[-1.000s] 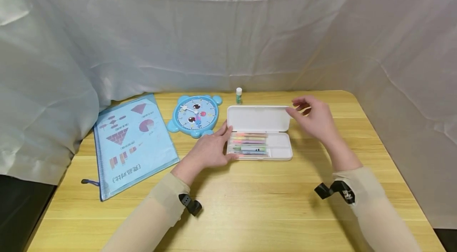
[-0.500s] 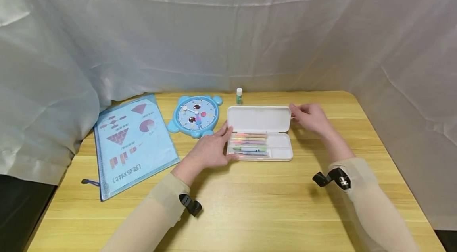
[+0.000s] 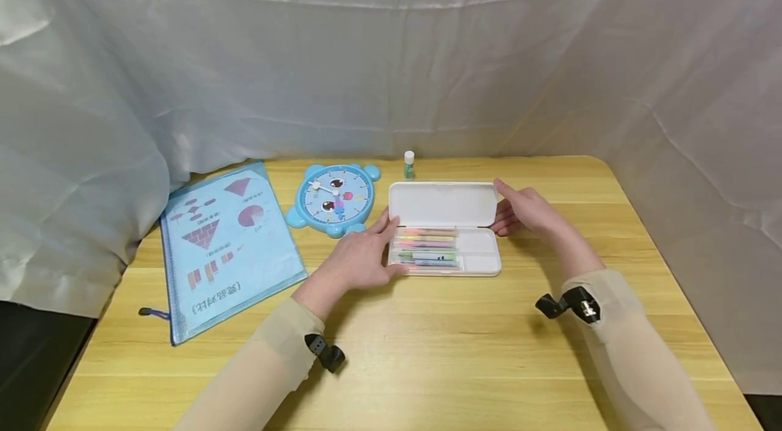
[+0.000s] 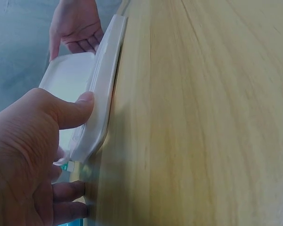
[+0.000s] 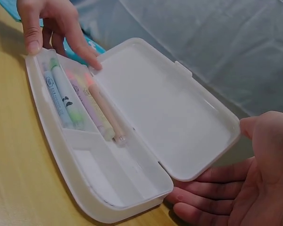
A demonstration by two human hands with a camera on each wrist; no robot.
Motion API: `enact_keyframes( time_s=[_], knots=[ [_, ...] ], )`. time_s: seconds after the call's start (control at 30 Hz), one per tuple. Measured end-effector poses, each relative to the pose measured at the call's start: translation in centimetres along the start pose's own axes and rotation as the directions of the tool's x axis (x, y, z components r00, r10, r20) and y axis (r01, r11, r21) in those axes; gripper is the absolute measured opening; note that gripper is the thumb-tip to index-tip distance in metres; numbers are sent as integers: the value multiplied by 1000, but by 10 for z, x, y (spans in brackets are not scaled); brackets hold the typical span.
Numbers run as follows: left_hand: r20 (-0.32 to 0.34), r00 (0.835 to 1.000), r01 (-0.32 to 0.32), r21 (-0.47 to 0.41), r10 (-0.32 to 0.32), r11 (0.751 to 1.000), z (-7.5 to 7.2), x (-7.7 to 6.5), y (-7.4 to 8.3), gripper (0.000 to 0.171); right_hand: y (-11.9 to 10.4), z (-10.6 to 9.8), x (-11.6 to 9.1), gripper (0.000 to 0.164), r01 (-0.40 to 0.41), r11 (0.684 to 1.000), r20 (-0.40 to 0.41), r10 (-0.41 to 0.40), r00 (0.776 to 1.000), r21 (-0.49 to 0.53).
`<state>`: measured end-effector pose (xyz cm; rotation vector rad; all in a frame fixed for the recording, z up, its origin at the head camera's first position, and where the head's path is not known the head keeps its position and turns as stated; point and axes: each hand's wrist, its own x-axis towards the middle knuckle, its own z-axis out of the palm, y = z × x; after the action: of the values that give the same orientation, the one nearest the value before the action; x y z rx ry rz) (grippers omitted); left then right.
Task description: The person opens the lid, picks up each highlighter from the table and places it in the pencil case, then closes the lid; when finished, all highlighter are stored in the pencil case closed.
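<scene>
A white pencil case (image 3: 479, 241) lies on the table with its lid (image 3: 442, 203) raised back. Several pastel highlighter pens (image 5: 66, 96) fill the left part of its tray; the right compartments hold nothing. My left hand (image 3: 360, 256) holds the case's left end, thumb at the front edge and index finger near the hinge. At the right end, my right hand (image 3: 527, 210) touches the lid's outer corner with the thumb. Its other fingers (image 5: 210, 205) extend low beside the hinge, partly behind the lid in the right wrist view.
A blue bear-shaped toy clock (image 3: 336, 199) lies left of the case. Farther left is a blue zip document pouch (image 3: 229, 248). A small glue stick (image 3: 408, 165) with a white cap stands behind the case. A grey curtain (image 3: 391, 64) hangs along the table's back.
My right hand has come down and left to the lid's right edge, and its fingers have straightened low beside the hinge. The left hand and the case have stayed put.
</scene>
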<state>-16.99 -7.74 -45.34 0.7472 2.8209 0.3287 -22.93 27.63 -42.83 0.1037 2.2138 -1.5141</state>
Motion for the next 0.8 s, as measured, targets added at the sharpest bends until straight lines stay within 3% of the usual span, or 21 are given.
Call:
enact_keyframes(
  time_s=[0.37, 0.57, 0.8],
  knots=[
    [-63, 997, 39, -159, -50, 986, 3, -1, -1, 140, 1, 2, -3, 81, 25, 997, 16, -26, 1000, 67],
    [-73, 996, 42, -157, -54, 987, 3, -3, -1, 139, 5, 0, -9, 82, 31, 993, 38, -36, 999, 112],
    [-107, 994, 21, -149, -37, 989, 5, -6, 0, 135, 11, 1, -13, 77, 100, 983, 53, -110, 993, 153]
  ],
)
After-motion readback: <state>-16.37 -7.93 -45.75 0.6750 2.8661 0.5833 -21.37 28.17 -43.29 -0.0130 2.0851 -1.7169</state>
